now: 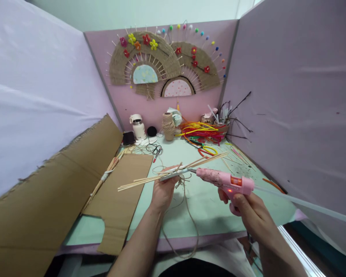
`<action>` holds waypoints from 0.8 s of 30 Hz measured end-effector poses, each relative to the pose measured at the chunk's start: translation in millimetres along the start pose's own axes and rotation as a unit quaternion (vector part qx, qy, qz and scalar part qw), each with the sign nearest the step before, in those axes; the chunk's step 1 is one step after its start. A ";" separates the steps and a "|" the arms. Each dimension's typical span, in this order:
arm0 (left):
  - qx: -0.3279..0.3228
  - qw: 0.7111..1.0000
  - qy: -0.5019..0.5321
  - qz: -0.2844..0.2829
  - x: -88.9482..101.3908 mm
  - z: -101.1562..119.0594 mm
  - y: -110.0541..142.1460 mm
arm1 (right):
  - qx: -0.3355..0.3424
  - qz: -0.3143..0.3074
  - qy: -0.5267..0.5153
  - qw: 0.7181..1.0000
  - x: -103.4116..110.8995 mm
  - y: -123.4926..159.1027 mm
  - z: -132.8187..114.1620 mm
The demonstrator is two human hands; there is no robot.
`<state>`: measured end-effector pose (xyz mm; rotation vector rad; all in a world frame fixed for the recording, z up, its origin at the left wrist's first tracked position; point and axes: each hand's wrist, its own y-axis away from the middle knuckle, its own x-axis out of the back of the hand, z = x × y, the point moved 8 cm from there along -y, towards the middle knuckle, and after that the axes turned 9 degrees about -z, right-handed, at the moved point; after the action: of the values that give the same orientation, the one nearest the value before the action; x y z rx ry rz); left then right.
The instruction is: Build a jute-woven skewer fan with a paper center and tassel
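My left hand (163, 189) is closed around a fan of thin wooden sticks (138, 182), held above the pale green table (207, 207). Jute twine (187, 209) hangs from the bundle and trails down over the table edge. My right hand (249, 209) grips a pink hot glue gun (226, 181), finger at the trigger. Its nozzle touches the sticks where my left fingers pinch them. A clear glue stick (305, 204) pokes out of the gun's back to the right.
Cardboard sheets (75, 181) and a tied stick bundle (105, 177) lie at left. At the back stand a twine spool (168, 125), a white jar (138, 127), coloured pipe cleaners (200, 132) and dark twigs (236, 115). Two woven fans (161, 63) hang on the pink wall.
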<state>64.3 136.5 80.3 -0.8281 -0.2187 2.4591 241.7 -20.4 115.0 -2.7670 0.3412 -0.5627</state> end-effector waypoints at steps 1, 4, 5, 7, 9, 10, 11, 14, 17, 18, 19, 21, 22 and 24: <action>0.002 1.000 0.004 -0.002 -0.2 -0.5 -0.2 | -0.001 0.001 -0.001 1.000 0.1 -0.6 -0.3; 0.003 1.000 0.007 -0.004 -0.2 -1.4 -0.1 | -0.007 0.002 -0.004 1.000 0.0 -2.0 -1.1; 0.002 1.000 0.007 -0.005 -0.4 -1.5 0.0 | -0.008 0.004 -0.004 1.000 0.1 -2.3 -1.6; 0.001 1.000 0.010 -0.007 -0.8 -1.3 0.2 | -0.008 0.007 -0.002 1.000 0.4 -2.6 -3.0; 0.000 1.000 0.015 -0.007 -1.2 -1.2 0.1 | -0.005 0.008 -0.001 1.000 0.6 -3.1 -4.7; 0.000 1.000 0.017 -0.006 -1.0 -1.1 0.0 | -0.004 0.008 -0.002 1.000 0.7 -3.4 -5.1; -0.001 1.000 0.020 -0.004 -0.5 -1.0 -0.2 | -0.005 0.007 -0.002 1.000 0.7 -3.8 -5.1; 0.001 1.000 0.023 0.001 1.8 -2.0 -0.6 | -0.011 0.005 -0.003 1.000 0.9 -4.9 -3.6; 0.001 1.000 0.023 0.009 4.9 -3.3 -0.6 | -0.016 0.005 -0.004 1.000 1.3 -5.0 -2.6; 0.001 1.000 0.022 0.011 5.6 -3.7 -0.5 | -0.018 0.006 -0.004 1.000 1.2 -4.9 -2.6; 0.001 1.000 0.023 0.012 6.1 -4.1 -0.4 | -0.020 0.006 -0.004 1.000 1.1 -4.7 -2.8; 0.001 1.000 0.024 0.013 6.4 -4.4 -0.2 | -0.022 0.005 -0.005 1.000 0.8 -4.5 -3.3; 0.000 1.000 0.025 0.015 6.5 -4.3 -0.1 | -0.023 0.004 -0.007 1.000 0.5 -4.5 -3.4; -0.001 0.999 0.027 0.020 6.8 -3.9 0.1 | -0.025 0.005 -0.011 1.000 0.5 -4.4 -2.9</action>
<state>62.0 140.0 73.6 -0.9066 -0.1883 2.4699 241.7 -17.1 119.2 -2.8159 0.3684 -0.5287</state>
